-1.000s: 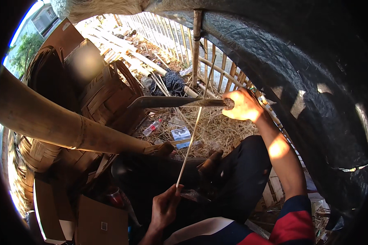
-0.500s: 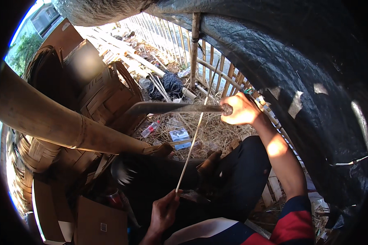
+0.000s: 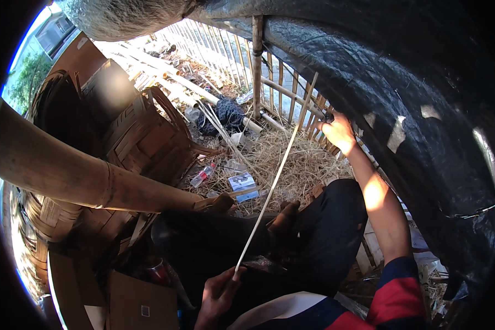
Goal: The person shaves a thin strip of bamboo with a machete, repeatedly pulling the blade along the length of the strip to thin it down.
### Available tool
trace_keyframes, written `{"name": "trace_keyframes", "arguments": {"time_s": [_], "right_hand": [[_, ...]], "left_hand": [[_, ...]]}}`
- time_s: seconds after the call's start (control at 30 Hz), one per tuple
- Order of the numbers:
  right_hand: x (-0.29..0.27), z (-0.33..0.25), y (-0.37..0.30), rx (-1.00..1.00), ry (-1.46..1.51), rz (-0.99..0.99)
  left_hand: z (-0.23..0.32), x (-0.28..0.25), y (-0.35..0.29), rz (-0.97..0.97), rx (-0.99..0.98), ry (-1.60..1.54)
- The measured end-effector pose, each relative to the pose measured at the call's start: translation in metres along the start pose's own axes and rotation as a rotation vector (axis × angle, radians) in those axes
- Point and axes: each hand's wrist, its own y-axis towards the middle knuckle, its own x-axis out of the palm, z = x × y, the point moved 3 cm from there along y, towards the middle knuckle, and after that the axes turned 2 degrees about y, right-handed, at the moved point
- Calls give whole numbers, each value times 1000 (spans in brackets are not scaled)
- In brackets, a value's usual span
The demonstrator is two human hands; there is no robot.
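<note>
A long, thin bamboo strip (image 3: pixel 278 176) slants up from my lap toward the fence, its top leaning to the right. My left hand (image 3: pixel 219 291) is closed around the strip's lower end. Farther off at the right, beside the strip's upper part, my right hand (image 3: pixel 339 133) is closed with the arm stretched out. A small dark part of the knife (image 3: pixel 328 117) shows at its fingers; the long blade cannot be made out now. My dark-trousered legs (image 3: pixel 335 220) are folded under the strip.
A thick bamboo pole (image 3: pixel 66 170) crosses from the left. Woven baskets (image 3: pixel 143 137) and cardboard boxes (image 3: pixel 143 302) stand left. A black tarp (image 3: pixel 412 110) hangs right beside a bamboo fence (image 3: pixel 257 66). Straw (image 3: pixel 308 159), a plastic bottle (image 3: pixel 203 174) and black bags (image 3: pixel 229 113) lie ahead.
My right hand has moved away and to the right; the knife blade that crossed the strip no longer shows. The strip's top has swung right, and my left hand has dropped slightly nearer to me.
</note>
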Motion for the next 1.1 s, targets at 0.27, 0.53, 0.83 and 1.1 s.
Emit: {"name": "trace_keyframes", "arguments": {"time_s": [0.27, 0.53, 0.83, 1.1], "right_hand": [[2, -16, -27, 331, 890, -72], [1, -73, -49, -500, 322, -215], [15, -138, -93, -902, -143, -471], [-5, -107, -57, -539, -324, -340]], "left_hand": [[6, -6, 29, 19, 3, -46], [6, 9, 45, 94, 129, 0], [17, 15, 54, 163, 268, 211], [19, 10, 43, 170, 195, 157]]}}
